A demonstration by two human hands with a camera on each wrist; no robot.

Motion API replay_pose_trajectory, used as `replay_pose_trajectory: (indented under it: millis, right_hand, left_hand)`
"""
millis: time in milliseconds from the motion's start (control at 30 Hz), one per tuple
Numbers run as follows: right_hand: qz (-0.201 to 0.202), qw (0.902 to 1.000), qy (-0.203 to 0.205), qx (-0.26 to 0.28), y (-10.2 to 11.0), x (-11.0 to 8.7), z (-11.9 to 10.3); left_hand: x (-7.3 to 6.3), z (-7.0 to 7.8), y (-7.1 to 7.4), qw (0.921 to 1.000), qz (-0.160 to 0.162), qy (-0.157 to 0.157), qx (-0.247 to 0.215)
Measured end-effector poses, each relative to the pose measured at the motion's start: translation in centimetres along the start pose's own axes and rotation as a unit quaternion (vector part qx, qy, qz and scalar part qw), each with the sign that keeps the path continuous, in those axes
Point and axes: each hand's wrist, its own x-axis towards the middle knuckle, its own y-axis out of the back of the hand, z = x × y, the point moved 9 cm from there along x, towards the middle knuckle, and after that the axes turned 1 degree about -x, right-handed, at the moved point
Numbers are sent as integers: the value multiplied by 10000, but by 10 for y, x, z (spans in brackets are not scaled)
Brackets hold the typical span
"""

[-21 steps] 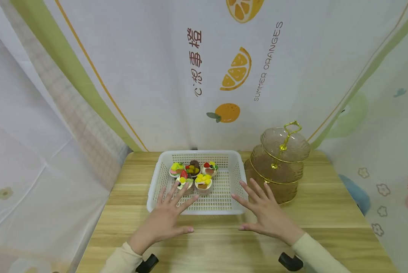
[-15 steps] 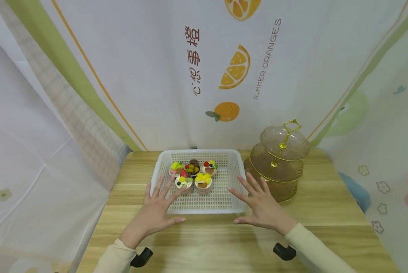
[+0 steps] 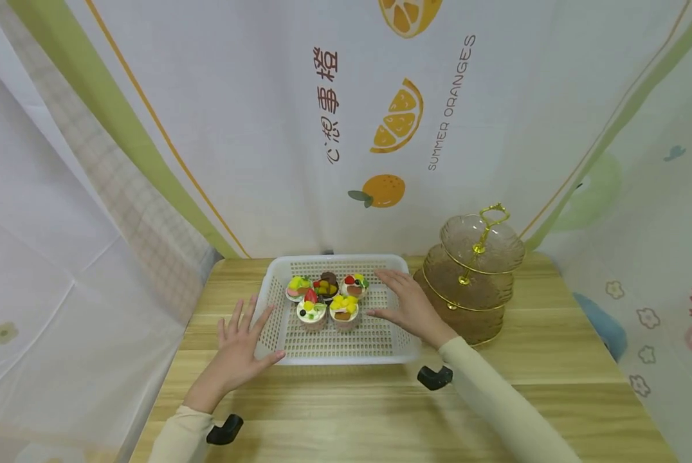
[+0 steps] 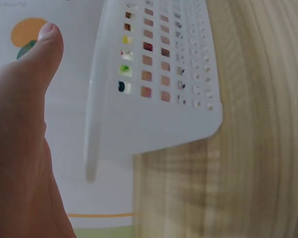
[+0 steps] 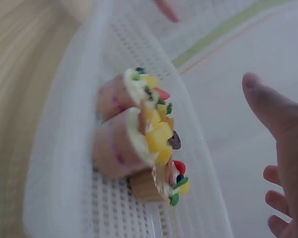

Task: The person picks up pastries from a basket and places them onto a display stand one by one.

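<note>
Cupcakes (image 3: 344,308), five of them, sit inside the white basket (image 3: 346,361). Compared with the earlier frames, the left hand (image 3: 235,357) has drawn away from them to the basket's left edge, its fingers spread apart, while the right hand (image 3: 408,305) has moved in over the basket's right part, fingers close together, thumb apart. Only the left wrist view shows the basket's outer wall, cupcake colours peeping through its holes; the right wrist view shows a pleated brown wrapper (image 5: 146,186). Cloth (image 3: 253,148) behind the basket reads "SUMMER ORANGES" and "心想事橙".
</note>
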Motion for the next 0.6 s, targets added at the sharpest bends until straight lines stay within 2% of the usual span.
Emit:
replay_pose_trajectory:
  millis: [100,267,367,500,600]
  right_hand:
    - [-38,9955,-509,798,-7,18,9]
    - [-205,9820,-840,1679,-19,42,20]
    - [-317,9698,-1051,2177,-29,53,29]
    - [-315,9576,-1352,2523,-39,63,42]
    - [-255,9534,-1495,2609,-44,68,48]
  left_hand:
    - [-1,-8,-4,9997,-25,164,-199]
    - [-2,-17,-11,9989,-24,277,-374]
    - [-1,-21,-14,9984,-46,328,-461]
    - [-1,-24,-18,9980,-92,370,-508]
    - [0,-24,-19,9979,-111,376,-515]
